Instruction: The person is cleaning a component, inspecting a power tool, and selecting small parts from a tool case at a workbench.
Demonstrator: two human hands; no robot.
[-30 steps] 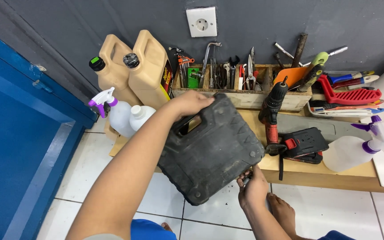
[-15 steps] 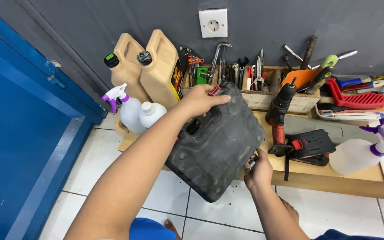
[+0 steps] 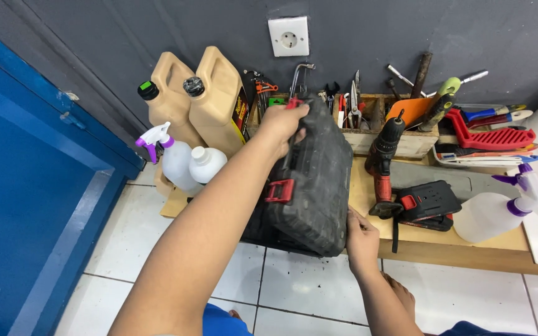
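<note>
A black plastic tool case (image 3: 311, 186) with red latches stands tilted on its edge over a low wooden board (image 3: 468, 249). My left hand (image 3: 283, 126) grips its top edge near the handle. My right hand (image 3: 361, 238) holds its lower right corner. To the right of the case a red and black cordless drill (image 3: 383, 163) lies on the board, with a black battery pack (image 3: 429, 204) beside it.
Two tan jugs (image 3: 216, 102) and white spray bottles (image 3: 179, 163) stand at the left. A wooden tray of hand tools (image 3: 368, 118) lines the grey wall under a white socket (image 3: 289, 36). A blue door (image 3: 26, 199) fills the left. Another spray bottle (image 3: 499, 211) lies at right.
The case has been tipped up from lying flat to standing on its edge, and my left hand has moved up and right with its top edge.
</note>
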